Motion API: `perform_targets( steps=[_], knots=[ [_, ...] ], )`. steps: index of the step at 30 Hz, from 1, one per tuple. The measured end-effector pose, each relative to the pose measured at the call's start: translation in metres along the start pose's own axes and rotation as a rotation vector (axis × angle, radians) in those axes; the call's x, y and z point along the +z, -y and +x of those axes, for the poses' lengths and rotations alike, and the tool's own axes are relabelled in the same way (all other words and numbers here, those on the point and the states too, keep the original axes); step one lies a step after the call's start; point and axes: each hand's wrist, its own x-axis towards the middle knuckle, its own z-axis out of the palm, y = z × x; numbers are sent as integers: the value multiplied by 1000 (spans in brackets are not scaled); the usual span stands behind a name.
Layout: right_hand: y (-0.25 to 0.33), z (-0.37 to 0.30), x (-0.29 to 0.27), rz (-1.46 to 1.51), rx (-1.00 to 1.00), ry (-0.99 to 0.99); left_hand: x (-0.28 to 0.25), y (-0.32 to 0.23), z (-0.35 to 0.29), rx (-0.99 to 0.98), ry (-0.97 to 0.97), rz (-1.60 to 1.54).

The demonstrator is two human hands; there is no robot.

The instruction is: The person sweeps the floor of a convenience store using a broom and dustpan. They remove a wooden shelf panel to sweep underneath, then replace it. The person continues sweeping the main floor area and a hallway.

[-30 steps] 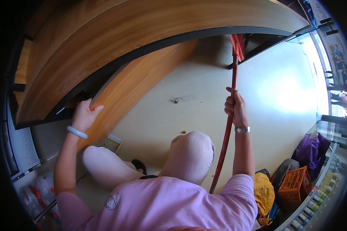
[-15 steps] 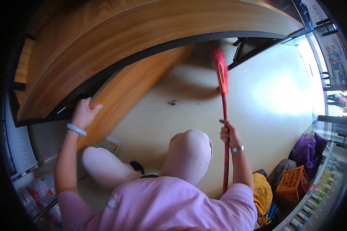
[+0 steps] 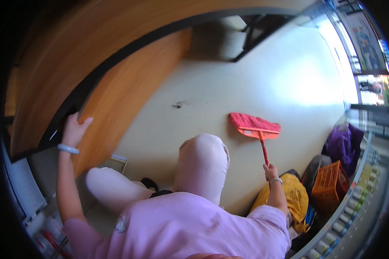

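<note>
My right hand (image 3: 271, 172) is closed round the red handle of a broom (image 3: 263, 131). Its orange head with pinkish-red bristles is held out over the pale floor, to the right of my raised knee. At the left, my left hand (image 3: 75, 128) grips the upper edge of a wooden panel (image 3: 116, 103), thumb on the near face and fingers behind it, mostly hidden. The panel leans below the wooden desk (image 3: 73, 64). A small patch of dark dirt (image 3: 177, 105) lies on the floor between the panel and the broom.
Against the right side sit a yellow bag (image 3: 289, 192), an orange crate (image 3: 330, 183) and a purple bag (image 3: 343, 142). Beside them a glass-edged shelf holds several small bottles (image 3: 345, 218). A black metal leg (image 3: 250, 39) stands under the desk's far end.
The broom has come back toward me from under the desk and swung right, its head now turned broadside. My left hand stays on the panel; the view has shifted slightly.
</note>
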Motion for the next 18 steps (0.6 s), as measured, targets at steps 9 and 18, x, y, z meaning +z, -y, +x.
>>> perform_targets(
  steps=[9, 18],
  knots=[
    [-38, 37, -32, -623, 184, -176, -3, -6, 4, -82, 20, -147],
    [6, 31, -23, -642, 250, -276, 0, -11, 0, -105, -27, -47]
  ],
)
